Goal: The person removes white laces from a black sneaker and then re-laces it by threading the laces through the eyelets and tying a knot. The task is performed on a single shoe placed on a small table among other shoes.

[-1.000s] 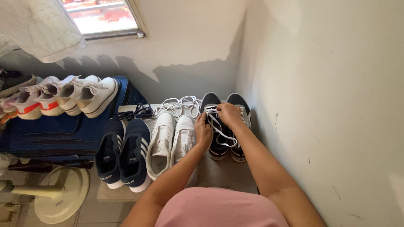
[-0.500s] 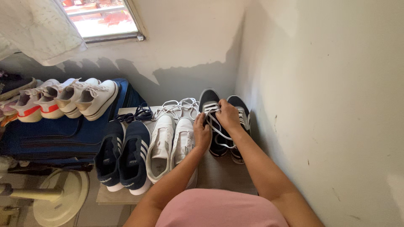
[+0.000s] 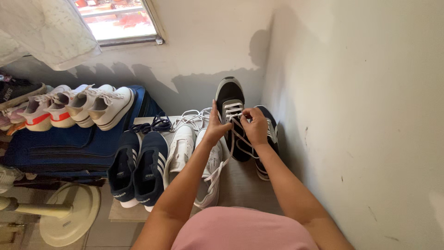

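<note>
The left hand grips the raised black shoe from its left, while the right hand pinches its white lace.

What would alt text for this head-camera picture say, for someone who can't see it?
A person's left hand lifts a black sneaker toe-up while the right hand pinches its white lace. Beside it on a low board by the wall sit white sneakers and navy sneakers.
</note>
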